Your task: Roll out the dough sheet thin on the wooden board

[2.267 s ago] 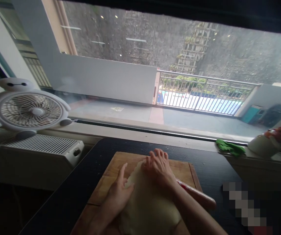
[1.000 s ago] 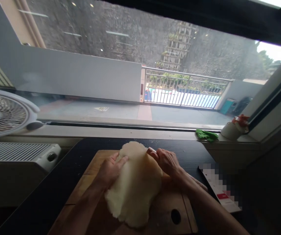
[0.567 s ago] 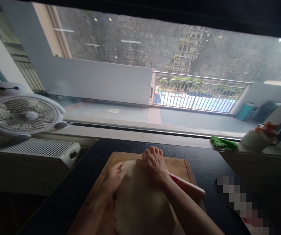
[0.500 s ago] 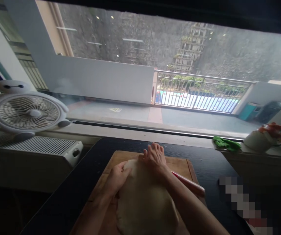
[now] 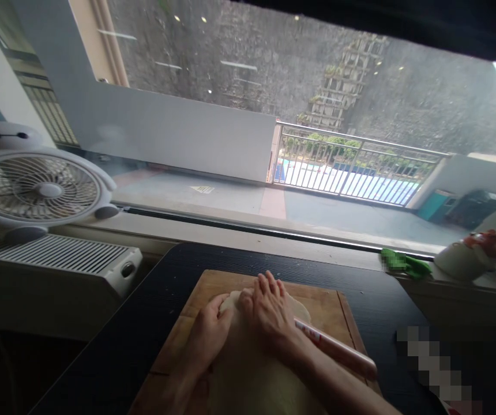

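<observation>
Our left hand (image 5: 211, 328) is curled at the far left edge of the dough (image 5: 248, 369), thumb on top and fingers at the rim, so we read it as pinching that edge. Our right hand (image 5: 269, 311) lies palm down, fingers stretched forward, over the near end of the pin (image 5: 338, 350); whether the palm grips it or only presses, we cannot tell. The pin slants out to the right from under that hand, its other end hidden. The dough lies as a thin sheet on the board (image 5: 328, 305), between and beneath both hands, with some showing beyond the right hand; its near part falls in shadow. The board rests on the table (image 5: 135, 323). Step in hand, in our judgement: rolling the sheet thinner, left hand steadying or turning the edge, right hand working the pin. The next move, we judge, calls for even pressure along the pin and a light left pinch, lest the edge tear.
</observation>
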`<action>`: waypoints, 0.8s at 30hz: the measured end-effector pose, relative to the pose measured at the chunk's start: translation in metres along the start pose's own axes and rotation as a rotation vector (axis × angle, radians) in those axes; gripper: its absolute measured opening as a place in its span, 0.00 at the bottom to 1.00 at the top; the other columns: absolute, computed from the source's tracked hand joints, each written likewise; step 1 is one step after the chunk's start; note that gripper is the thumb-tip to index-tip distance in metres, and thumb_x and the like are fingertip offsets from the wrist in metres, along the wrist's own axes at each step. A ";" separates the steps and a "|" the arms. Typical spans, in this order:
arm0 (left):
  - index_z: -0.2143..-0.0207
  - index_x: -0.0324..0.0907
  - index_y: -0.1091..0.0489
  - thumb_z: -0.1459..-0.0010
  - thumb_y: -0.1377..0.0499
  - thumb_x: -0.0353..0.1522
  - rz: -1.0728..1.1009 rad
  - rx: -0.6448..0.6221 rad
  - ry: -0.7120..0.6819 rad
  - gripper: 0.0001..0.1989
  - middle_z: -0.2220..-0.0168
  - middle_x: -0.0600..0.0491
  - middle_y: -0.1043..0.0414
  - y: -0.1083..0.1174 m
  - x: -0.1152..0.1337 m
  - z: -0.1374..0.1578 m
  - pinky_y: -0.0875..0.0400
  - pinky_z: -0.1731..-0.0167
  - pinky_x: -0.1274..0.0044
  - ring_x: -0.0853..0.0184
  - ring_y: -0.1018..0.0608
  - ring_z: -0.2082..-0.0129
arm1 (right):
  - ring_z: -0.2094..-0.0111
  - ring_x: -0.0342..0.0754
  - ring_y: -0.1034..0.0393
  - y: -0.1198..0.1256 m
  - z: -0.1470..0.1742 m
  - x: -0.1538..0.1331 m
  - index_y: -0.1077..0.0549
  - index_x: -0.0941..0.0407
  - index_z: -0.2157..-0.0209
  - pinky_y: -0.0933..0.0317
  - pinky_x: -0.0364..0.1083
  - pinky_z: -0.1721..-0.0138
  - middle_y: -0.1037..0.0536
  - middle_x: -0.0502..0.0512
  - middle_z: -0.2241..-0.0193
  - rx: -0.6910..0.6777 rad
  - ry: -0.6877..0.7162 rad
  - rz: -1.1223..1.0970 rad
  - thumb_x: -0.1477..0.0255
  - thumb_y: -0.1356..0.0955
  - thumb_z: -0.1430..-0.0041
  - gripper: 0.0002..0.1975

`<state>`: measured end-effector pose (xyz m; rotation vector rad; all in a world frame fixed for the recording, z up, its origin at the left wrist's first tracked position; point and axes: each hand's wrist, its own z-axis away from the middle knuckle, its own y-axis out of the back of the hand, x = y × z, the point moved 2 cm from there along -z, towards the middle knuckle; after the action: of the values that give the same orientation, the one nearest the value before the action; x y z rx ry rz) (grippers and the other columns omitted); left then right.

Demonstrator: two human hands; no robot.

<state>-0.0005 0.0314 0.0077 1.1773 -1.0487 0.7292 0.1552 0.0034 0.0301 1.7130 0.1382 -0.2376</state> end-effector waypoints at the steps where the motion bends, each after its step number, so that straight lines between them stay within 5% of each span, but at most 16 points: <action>1: 0.56 0.38 0.30 0.47 0.47 0.36 -0.005 0.003 -0.014 0.18 0.58 0.48 0.25 0.000 -0.001 0.000 0.31 0.64 0.77 0.60 0.24 0.59 | 0.36 0.53 0.66 -0.002 0.003 -0.003 0.41 0.59 0.42 0.66 0.56 0.40 0.47 0.60 0.38 0.015 0.040 0.000 0.62 0.51 0.34 0.26; 7: 0.55 0.37 0.31 0.47 0.47 0.36 0.007 -0.021 0.003 0.19 0.59 0.47 0.24 -0.002 -0.003 -0.001 0.30 0.64 0.77 0.60 0.23 0.61 | 0.36 0.57 0.66 0.002 -0.016 0.007 0.37 0.66 0.45 0.68 0.59 0.40 0.49 0.68 0.38 0.005 -0.171 0.026 0.60 0.49 0.36 0.29; 11: 0.56 0.38 0.30 0.48 0.47 0.37 0.029 -0.030 -0.006 0.18 0.63 0.49 0.23 -0.002 -0.002 0.001 0.31 0.65 0.78 0.61 0.23 0.64 | 0.36 0.54 0.66 -0.007 -0.011 -0.006 0.43 0.61 0.41 0.64 0.56 0.40 0.48 0.63 0.38 0.053 0.035 -0.002 0.63 0.50 0.35 0.26; 13: 0.59 0.38 0.29 0.48 0.46 0.38 0.034 -0.043 0.003 0.17 0.66 0.51 0.23 0.000 0.002 0.001 0.31 0.67 0.79 0.62 0.23 0.65 | 0.37 0.54 0.64 -0.005 -0.013 -0.004 0.43 0.61 0.41 0.62 0.56 0.41 0.47 0.62 0.39 0.091 0.030 0.030 0.63 0.50 0.35 0.26; 16: 0.64 0.37 0.27 0.48 0.46 0.40 0.074 -0.166 0.120 0.17 0.70 0.51 0.23 0.002 0.009 -0.001 0.31 0.72 0.79 0.62 0.23 0.69 | 0.43 0.57 0.49 0.011 -0.025 0.015 0.35 0.60 0.49 0.54 0.57 0.46 0.37 0.66 0.46 0.084 -0.056 0.073 0.62 0.49 0.35 0.24; 20: 0.66 0.37 0.26 0.52 0.41 0.42 0.081 -0.417 0.183 0.17 0.69 0.50 0.23 0.000 0.025 -0.003 0.31 0.73 0.79 0.60 0.22 0.68 | 0.57 0.49 0.38 0.029 -0.009 0.040 0.31 0.53 0.59 0.45 0.48 0.55 0.29 0.56 0.60 0.040 0.063 0.056 0.60 0.42 0.38 0.16; 24: 0.67 0.37 0.27 0.52 0.41 0.44 0.067 -0.407 0.141 0.19 0.70 0.49 0.23 -0.014 0.057 0.009 0.32 0.77 0.79 0.60 0.22 0.70 | 0.65 0.45 0.37 0.040 0.026 0.079 0.32 0.53 0.62 0.45 0.43 0.64 0.29 0.53 0.64 0.018 0.020 -0.118 0.66 0.38 0.43 0.09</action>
<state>0.0302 0.0158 0.0554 0.7345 -1.0604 0.6051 0.2390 -0.0315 0.0461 1.7281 0.2534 -0.3097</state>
